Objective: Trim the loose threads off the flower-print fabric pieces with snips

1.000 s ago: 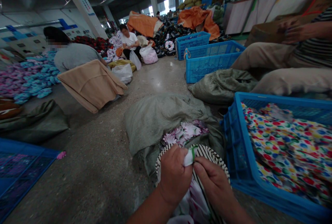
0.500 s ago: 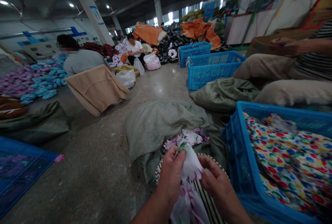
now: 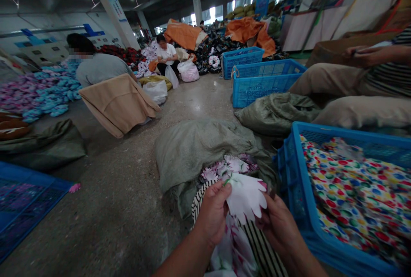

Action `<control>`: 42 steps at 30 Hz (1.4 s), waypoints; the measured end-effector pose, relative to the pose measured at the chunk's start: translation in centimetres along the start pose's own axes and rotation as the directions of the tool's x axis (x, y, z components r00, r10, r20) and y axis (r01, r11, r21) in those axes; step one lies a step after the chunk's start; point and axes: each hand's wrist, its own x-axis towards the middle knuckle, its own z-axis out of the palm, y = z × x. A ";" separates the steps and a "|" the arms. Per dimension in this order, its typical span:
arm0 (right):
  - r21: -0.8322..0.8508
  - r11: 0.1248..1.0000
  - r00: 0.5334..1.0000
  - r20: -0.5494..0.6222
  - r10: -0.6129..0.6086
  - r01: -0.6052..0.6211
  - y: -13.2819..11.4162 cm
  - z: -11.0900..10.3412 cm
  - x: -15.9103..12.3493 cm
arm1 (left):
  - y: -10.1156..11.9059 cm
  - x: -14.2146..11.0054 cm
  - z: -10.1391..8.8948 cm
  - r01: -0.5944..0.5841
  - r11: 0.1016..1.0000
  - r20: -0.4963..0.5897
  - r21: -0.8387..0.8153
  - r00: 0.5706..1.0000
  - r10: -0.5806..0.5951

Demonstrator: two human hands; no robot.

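Two hands [image 3: 245,219] are pinching one white scalloped cloth [image 3: 246,196] between bent fingers [image 3: 224,188], above one green sack [image 3: 201,153], with one blue crate [image 3: 290,170] just rightward.

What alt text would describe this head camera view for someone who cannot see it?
The left hand and right hand hold up a white jagged-edged cloth over a striped cloth, beside a blue crate of dotted fabric and a grey-green sack. Farther off, a seated person sits among heaps of fabric.
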 end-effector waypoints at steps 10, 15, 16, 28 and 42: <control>-0.063 0.997 0.998 0.026 -0.052 0.054 -0.6 -0.9 0.6 | -0.2 0.3 -0.9 -0.059 0.985 0.025 0.162 0.998 0.056; -0.607 0.591 0.793 0.109 -0.600 0.531 -2.9 -1.6 -0.1 | 0.4 0.2 -1.4 -0.147 0.797 0.004 0.586 0.984 0.178; -0.678 0.448 0.754 0.244 -0.610 0.582 -3.4 -1.6 -0.4 | 0.5 0.1 -1.4 -0.158 0.754 0.021 0.637 0.982 0.187; -0.649 -0.302 0.570 0.759 -0.315 0.698 -4.1 -0.3 -1.1 | 1.5 -1.1 -0.5 -0.340 0.407 0.249 0.848 0.933 0.260; -0.654 -0.237 0.585 0.752 -0.304 0.718 -3.7 -1.0 -1.0 | 1.1 -1.3 -0.1 -0.397 0.333 0.333 0.855 0.913 0.236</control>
